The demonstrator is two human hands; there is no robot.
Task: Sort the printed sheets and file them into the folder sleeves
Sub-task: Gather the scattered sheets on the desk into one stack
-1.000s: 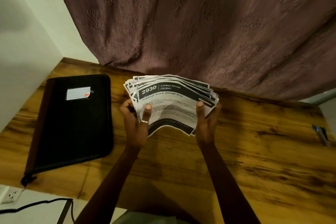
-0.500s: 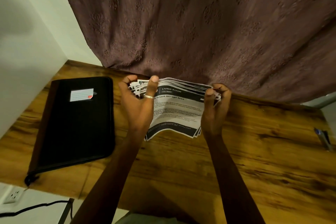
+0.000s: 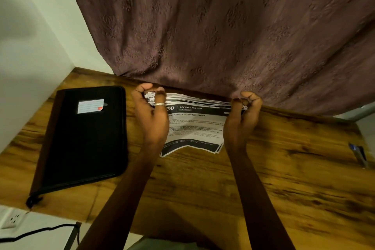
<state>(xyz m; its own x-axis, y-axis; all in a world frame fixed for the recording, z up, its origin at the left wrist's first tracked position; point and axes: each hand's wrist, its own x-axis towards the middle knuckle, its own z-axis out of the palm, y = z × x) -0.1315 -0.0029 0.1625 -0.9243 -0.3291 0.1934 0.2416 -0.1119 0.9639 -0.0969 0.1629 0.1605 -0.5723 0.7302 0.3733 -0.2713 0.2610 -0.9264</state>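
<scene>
Two forearms reach over the wooden counter point(image 3: 284, 178). The left hand point(image 3: 150, 115) curls round the left edge of the stack of printed sheets point(image 3: 196, 128), and the right hand point(image 3: 241, 119) pinches its right top corner. The stack is held between them, its top sheet headed "LIVING ROOM". A closed black zip folder point(image 3: 85, 138) lies flat just left, apart from the sheets. Behind hangs a mauve curtain point(image 3: 223, 26).

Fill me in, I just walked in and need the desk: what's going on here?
A person grips a stack of printed sheets at its far corners, left hand on one side and right hand on the other. The top sheet is headed LIVING ROOM. The black folder lies closed on the wooden table to the left, so filing seems not yet started.
</scene>
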